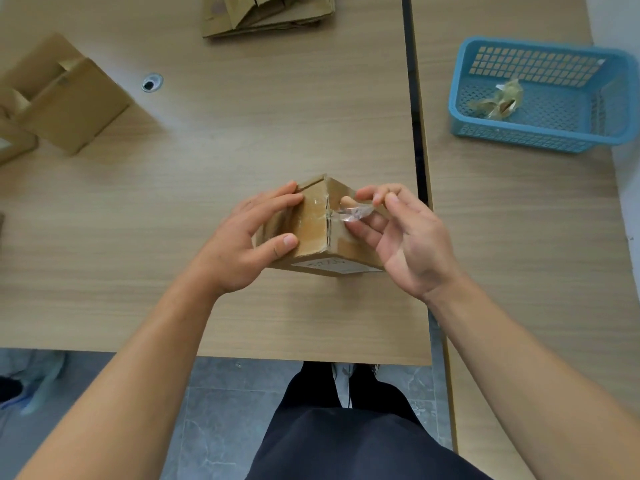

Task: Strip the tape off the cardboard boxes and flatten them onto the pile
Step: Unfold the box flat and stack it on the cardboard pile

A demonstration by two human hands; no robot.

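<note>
The clear tape (354,214), pinched between thumb and fingers of the right hand (410,244), could be torn short if pulled too sharply, and a remnant would be left stuck. The cardboard box (313,233), at the middle of the table (242,150), is gripped on its left side by the curled left hand (247,242), with the right hand just beside its right face.

Curled left hand (254,237), pinching right hand (407,239)
</note>
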